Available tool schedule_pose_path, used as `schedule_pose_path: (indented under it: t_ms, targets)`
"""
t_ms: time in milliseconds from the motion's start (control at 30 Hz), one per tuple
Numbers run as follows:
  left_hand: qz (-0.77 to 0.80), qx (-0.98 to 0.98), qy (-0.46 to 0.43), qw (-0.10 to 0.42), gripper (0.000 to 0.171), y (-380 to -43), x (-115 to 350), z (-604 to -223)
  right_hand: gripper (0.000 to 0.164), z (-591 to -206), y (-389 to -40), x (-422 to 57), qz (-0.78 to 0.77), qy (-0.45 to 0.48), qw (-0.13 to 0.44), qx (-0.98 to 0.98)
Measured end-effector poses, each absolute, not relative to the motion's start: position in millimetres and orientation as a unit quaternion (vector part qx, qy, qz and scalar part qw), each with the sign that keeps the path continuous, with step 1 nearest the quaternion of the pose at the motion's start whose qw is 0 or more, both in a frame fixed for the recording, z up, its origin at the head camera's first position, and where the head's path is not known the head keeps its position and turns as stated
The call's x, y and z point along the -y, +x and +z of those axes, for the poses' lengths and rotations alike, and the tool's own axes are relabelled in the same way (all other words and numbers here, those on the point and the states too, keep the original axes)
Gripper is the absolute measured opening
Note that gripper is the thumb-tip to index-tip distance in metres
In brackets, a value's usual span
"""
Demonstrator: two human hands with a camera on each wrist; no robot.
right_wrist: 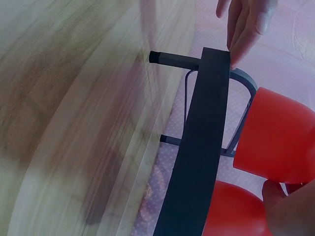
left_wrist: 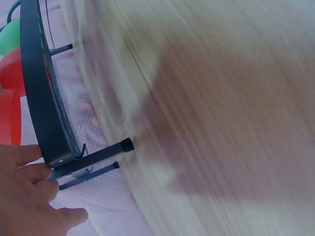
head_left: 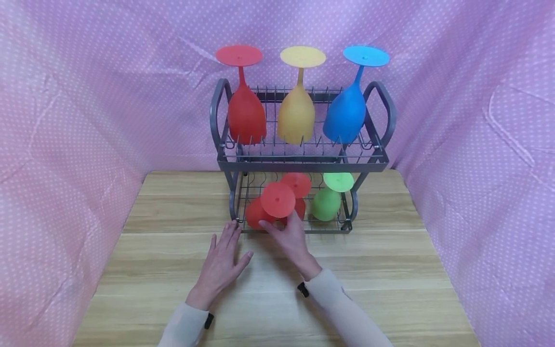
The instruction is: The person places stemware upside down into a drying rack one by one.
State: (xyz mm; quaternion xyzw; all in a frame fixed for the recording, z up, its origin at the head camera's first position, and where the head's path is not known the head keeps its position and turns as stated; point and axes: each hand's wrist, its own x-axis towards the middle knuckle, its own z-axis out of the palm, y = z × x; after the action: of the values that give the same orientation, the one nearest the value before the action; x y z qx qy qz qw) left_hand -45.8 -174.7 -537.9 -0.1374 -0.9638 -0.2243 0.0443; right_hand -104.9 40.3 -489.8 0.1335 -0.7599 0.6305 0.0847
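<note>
My right hand (head_left: 292,241) grips a red goblet (head_left: 256,214) around its stem, below the foot. That goblet is upside down and tilted, at the left front of the rack's lower tier; the right wrist view shows its bowl (right_wrist: 275,137) just above the front rail. The stem is hidden behind the foot. A second red goblet (head_left: 297,182) stands inverted right behind it. To the right is an inverted green goblet (head_left: 326,205). My left hand (head_left: 220,267) has its fingers extended, fingertips touching the front left corner of the dark dish rack (left_wrist: 47,98).
On the upper tier stand an inverted red goblet (head_left: 246,115), a yellow goblet (head_left: 297,115) and a blue goblet (head_left: 347,113). The rack stands at the back of the wooden table (head_left: 173,202). A pink dotted cloth (head_left: 86,96) hangs behind and at both sides.
</note>
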Motion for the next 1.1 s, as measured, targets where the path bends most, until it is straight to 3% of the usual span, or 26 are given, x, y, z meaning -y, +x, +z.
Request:
schedule_pose_path:
  t_ms: [1100]
  targets:
    - [-0.222, 0.967, -0.124, 0.015, 0.081, -47, 174, -539, 0.074, -509, -128, -8, 0.542, 0.098, 0.038, 0.834]
